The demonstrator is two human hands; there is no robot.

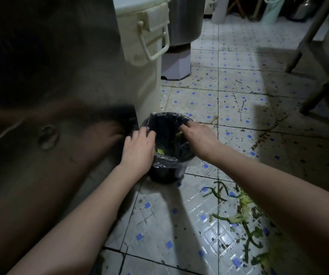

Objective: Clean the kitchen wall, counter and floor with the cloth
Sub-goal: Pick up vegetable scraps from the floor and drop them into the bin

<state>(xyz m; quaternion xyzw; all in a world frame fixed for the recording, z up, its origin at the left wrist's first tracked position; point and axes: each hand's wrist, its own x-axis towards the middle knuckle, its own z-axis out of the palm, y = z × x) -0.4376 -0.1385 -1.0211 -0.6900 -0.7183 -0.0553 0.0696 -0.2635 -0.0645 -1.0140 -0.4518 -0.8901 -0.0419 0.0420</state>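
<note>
Far left of the hands stands a dark cabinet front point(40, 92), blurred, its lower edge close beside the left forearm, so there is little room on that side. Just behind the left hand a tall cream tub point(139, 80) with a loop handle rises; its base nearly touches the far rim of the bin.

The left hand point(138, 149) clamps the near-left rim of the bin point(165, 175), its fingers curled over the edge onto the clear bag point(165, 162) that lines it. Between the two hands the bin's mouth lies open, with dark stalks and a yellow-green scrap inside.

The right hand point(199, 137) grips the right rim, thumb along the outside and fingers hooked inward; their tips are hidden.

The floor point(239, 108), tiled with blue diamonds, spreads right of and beyond the right hand, speckled with dark spots and streaks and mostly open. Near the right forearm, green scraps point(245, 213) lie scattered on it. Further right, well apart from the grip, slanted stool legs point(316, 62) stand on the tiles.
</note>
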